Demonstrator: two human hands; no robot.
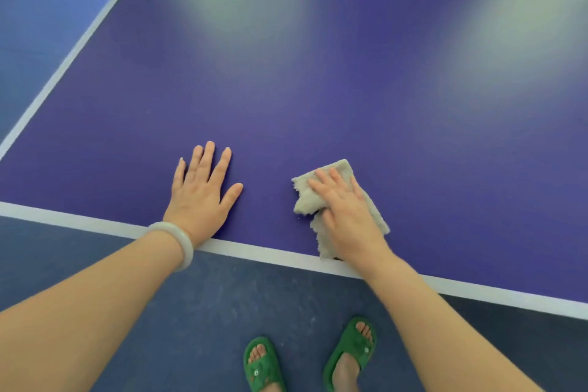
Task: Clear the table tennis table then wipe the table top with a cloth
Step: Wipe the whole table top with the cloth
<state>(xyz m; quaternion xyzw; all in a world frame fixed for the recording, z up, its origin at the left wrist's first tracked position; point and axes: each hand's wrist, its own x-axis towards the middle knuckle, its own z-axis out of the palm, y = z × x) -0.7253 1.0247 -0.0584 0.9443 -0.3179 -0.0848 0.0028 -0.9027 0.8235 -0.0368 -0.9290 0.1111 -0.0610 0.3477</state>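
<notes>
A frayed beige cloth (304,200) lies on the purple bench (318,89), just inside its white edge line (270,251), under the right hand (346,216), grip spread flat. The left hand (200,194) rests by that line, grip spread.

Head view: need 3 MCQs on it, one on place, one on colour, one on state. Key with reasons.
1. Where is the cloth?
A. on the table top near its near edge, under the right hand
B. draped over a net
C. tucked in a pocket

2. What colour are the slippers?
A. red
B. white
C. green

3. How is the left hand?
A. clenched in a fist
B. flat on the table top, fingers spread
C. pinching a ball

Answers:
1 A: the right hand presses it onto the blue surface beside the white edge line.
2 C: both are green.
3 B: the palm is down and it holds nothing.
</notes>
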